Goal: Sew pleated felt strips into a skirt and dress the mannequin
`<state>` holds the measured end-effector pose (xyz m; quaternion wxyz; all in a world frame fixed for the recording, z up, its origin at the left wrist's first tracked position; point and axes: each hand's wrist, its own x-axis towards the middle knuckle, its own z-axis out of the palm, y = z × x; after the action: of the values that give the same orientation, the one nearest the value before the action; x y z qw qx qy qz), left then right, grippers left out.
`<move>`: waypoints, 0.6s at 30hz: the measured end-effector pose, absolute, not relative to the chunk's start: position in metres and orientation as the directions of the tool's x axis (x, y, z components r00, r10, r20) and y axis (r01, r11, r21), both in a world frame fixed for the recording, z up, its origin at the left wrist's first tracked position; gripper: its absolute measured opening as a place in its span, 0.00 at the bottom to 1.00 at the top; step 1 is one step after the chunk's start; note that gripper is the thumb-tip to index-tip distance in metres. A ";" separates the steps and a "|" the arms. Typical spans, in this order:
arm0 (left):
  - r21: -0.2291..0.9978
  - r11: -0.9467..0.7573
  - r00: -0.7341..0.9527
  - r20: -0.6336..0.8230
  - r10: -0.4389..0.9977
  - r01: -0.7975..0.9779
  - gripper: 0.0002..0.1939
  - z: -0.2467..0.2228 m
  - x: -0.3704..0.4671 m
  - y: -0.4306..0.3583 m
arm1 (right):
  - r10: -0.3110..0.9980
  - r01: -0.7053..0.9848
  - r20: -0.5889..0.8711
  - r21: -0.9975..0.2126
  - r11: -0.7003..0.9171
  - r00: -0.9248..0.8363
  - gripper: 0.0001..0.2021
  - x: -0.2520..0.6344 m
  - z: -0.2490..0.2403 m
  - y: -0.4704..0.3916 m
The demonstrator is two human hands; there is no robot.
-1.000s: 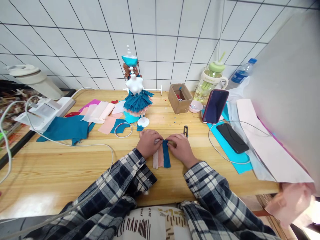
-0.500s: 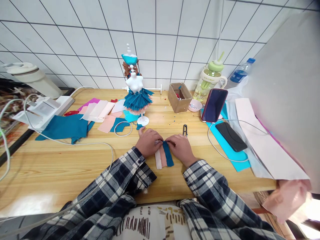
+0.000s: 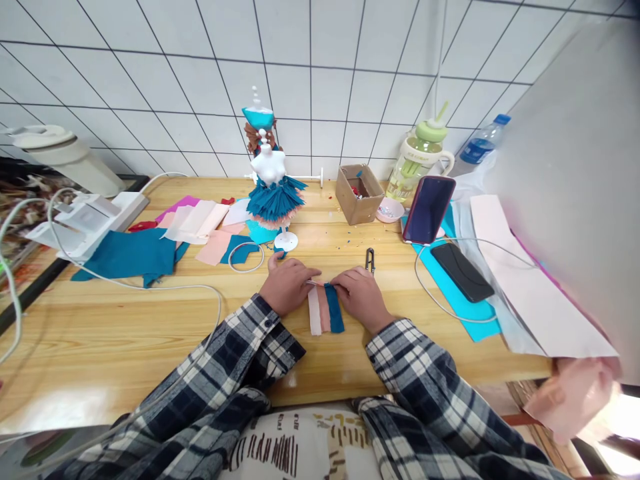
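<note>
Crepe paper strips [image 3: 325,312] in white, pink and teal lie overlapped on the wooden table, their lower ends towards me. At their upper left corner, my left hand [image 3: 286,288] is closed in a pinch, its thumb sticking out to the side. Something thin and pale shows at these fingertips, too small to name. On the other side my right hand [image 3: 362,299] pinches the top edge of the teal strip. Just beyond it lie small black thread snips [image 3: 370,260]. A white doll-size mannequin [image 3: 271,170] in a ruffled teal and pink skirt stands behind my left hand.
Teal paper [image 3: 127,257] and pale sheets [image 3: 195,221] lie at the left, beside a power strip [image 3: 107,223]. A white cable [image 3: 165,288] crosses the table. Behind stand a cardboard box [image 3: 357,200], a phone [image 3: 429,210] and a jug [image 3: 414,163]. A black power bank [image 3: 463,272] is at right.
My left hand has slid left, away from my right hand, uncovering more of the strips' top edge. The strips have shifted slightly left. My right hand is nearly still.
</note>
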<state>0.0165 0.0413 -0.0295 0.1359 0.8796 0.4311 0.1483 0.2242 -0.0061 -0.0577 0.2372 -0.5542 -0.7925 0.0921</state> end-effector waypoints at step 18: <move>0.139 -0.771 0.737 0.228 0.636 0.622 0.08 -0.026 0.015 0.019 | 0.984 0.836 0.142 -0.523 0.164 -0.105 0.14 0.232 -0.043 -0.007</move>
<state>0.0153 0.0190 -0.0256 0.0265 0.9316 0.3377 0.1321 0.2325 -0.0074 -0.0432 0.2342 -0.6267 -0.7262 0.1582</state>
